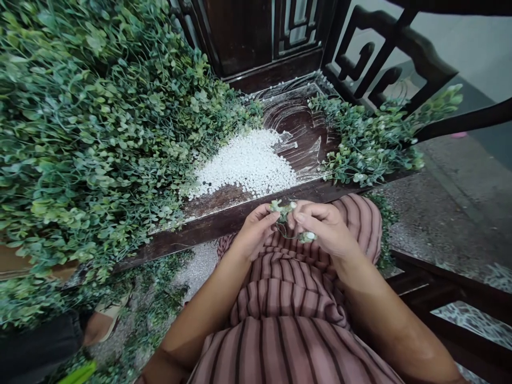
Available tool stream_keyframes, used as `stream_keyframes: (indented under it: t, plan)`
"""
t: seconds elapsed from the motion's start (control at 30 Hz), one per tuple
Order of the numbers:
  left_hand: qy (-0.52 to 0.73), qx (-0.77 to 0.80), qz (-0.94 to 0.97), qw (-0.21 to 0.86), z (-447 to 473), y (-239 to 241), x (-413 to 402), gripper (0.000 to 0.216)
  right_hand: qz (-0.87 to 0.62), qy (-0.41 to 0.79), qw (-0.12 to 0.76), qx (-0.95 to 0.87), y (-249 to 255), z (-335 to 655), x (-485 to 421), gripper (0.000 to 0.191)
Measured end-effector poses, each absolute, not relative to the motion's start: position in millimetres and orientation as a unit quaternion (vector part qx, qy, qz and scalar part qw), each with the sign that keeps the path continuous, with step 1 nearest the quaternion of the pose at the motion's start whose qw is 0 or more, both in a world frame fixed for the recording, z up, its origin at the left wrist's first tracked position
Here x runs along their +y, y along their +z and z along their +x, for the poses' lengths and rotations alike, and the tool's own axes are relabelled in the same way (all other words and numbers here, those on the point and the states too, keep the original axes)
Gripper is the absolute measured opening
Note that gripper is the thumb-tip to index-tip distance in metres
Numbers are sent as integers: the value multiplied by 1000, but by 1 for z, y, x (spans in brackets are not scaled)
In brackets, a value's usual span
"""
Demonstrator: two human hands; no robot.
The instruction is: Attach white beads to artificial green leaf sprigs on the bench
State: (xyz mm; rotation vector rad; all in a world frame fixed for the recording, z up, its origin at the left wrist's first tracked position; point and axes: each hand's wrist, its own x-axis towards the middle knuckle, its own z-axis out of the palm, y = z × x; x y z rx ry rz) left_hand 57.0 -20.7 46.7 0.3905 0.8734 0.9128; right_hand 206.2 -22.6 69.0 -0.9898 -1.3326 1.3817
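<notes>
**Small sprig pinched between two hands over a striped lap**

A great heap of green plastic leafy vines (92, 122) covers the left of the dark brown wooden desk (224, 218), hiding that end and spilling past the picture's edge. A smaller heap of the same foliage (368, 138) lies at the right. Between them rests a pile of tiny white beads (248, 165), partly tucked under the big heap.

In front of the desk edge, above the brown-striped fabric (288, 298), the left hand (256, 232) and right hand (326, 226) both close narrowly on one short pale-green leafy sprig (280, 208). Fingers cover most of its stem, so its length cannot be made out.
</notes>
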Motion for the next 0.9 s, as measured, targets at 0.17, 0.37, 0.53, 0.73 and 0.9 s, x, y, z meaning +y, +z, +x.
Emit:
stream_keyframes:
  t: [0.17,0.37,0.53,0.73,0.9]
  plan:
    - [457,466,274,706,55,46,-17,16,-547,383,511,-541,62,205,-20,16]
    - [465,507,380,618,55,38,-19,15,-503,301,427,-689,54,191,-25,13]
    - [442,501,449,592,56,40,-24,7,-510,349,461,-637,43,184,-27,11]
    - [382,596,590,388,-6,41,4,21,-527,463,496,-512,52,192,-26,24]
    - [204,801,550,123,-85,15,34,26,-525,467,507,-499,55,199,-27,25]
